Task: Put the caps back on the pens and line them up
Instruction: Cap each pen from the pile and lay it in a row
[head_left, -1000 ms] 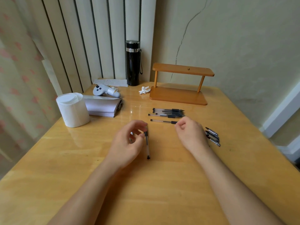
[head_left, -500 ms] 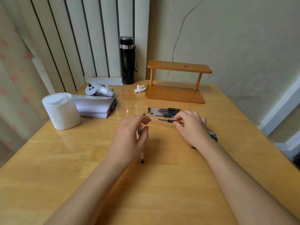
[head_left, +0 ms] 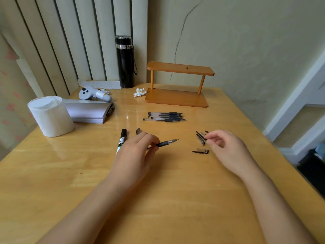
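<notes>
Glossy yellow wooden table (head_left: 175, 199), cream wall behind. Change in the last second: my left hand (head_left: 135, 155) has let go of the black-and-white marker (head_left: 122, 140), which now lies beside it. The uncapped black-grip gel pen (head_left: 167, 142) that my right hand (head_left: 226, 147) pulled from the row of clear gel pens (head_left: 165, 117) is now pinched in my left fingers, just above the table. So the pen is ready for capping. Its long axis runs left-right and the metal tip points right, toward the loose black caps (head_left: 200, 138). My right hand is half curled, fingertips at one cap; I can't tell if it's gripped yet. Another black cap (head_left: 201, 151) lies nearer me.
</notes>
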